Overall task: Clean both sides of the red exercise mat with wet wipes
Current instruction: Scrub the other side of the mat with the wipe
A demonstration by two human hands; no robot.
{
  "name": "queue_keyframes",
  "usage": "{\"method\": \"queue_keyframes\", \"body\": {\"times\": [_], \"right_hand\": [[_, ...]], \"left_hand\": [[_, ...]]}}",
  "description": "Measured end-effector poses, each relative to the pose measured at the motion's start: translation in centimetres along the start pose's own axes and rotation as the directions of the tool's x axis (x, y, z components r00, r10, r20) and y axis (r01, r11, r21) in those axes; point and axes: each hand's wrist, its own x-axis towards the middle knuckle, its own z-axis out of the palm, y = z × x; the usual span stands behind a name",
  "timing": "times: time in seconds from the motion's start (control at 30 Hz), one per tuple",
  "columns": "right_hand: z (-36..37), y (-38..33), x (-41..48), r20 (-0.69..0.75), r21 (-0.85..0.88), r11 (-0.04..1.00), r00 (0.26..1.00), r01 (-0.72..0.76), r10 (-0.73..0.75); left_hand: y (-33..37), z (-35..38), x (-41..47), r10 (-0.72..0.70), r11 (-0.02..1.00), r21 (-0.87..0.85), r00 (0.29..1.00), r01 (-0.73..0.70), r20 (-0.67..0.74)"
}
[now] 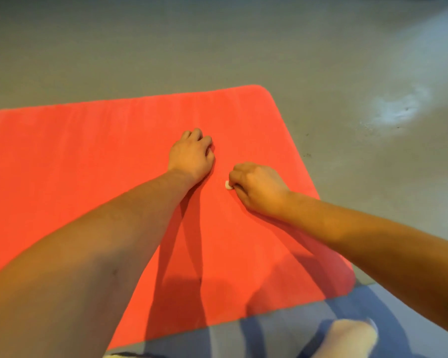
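The red exercise mat lies flat on the floor and fills the middle and left of the view; its rounded far right corner shows. My left hand rests on the mat near its middle, knuckles up, fingers curled under, with nothing visible in it. My right hand presses on the mat just to the right, fingers closed around a small white wad, the wet wipe, of which only a bit sticks out at the thumb side.
Grey concrete floor surrounds the mat, with a pale glare patch at the right. A blue-grey mat lies under the red mat's near edge. A white-socked foot shows at the bottom right.
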Motion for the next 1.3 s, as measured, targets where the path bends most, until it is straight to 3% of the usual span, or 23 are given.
{"method": "queue_keyframes", "body": {"times": [0.17,0.4,0.73,1.03,1.17,1.3], "right_hand": [[-0.6,-1.2,-2.6,0.049,-0.015,0.999,0.998,0.037,-0.036],[-0.6,-2.0,2.1,0.042,-0.126,0.965,0.97,-0.232,0.239],[-2.1,-7.9,-10.7,0.202,-0.042,0.999,0.979,0.025,-0.016],[-2.5,-8.4,-8.8,0.234,-0.033,0.979,0.951,-0.199,0.202],[-2.2,-9.2,-10.4,0.233,-0.077,0.989,0.962,-0.125,0.139],[-2.0,-10.4,-14.6,0.254,0.004,1.0,0.967,-0.011,0.01]], "left_hand": [[1.2,-1.5,-2.4,-0.003,1.0,-0.005,0.994,0.004,0.108],[3.1,-3.6,-8.6,-0.016,1.0,-0.02,0.982,0.02,0.187],[5.9,-7.9,-16.3,-0.031,0.999,0.026,0.904,0.022,0.426],[8.5,-9.2,-17.5,-0.168,0.986,0.087,0.834,0.143,0.525],[8.4,-9.3,-17.7,-0.173,0.985,0.085,0.831,0.151,0.529],[8.5,-9.3,-17.6,-0.182,0.983,0.07,0.832,0.171,0.525]]}}
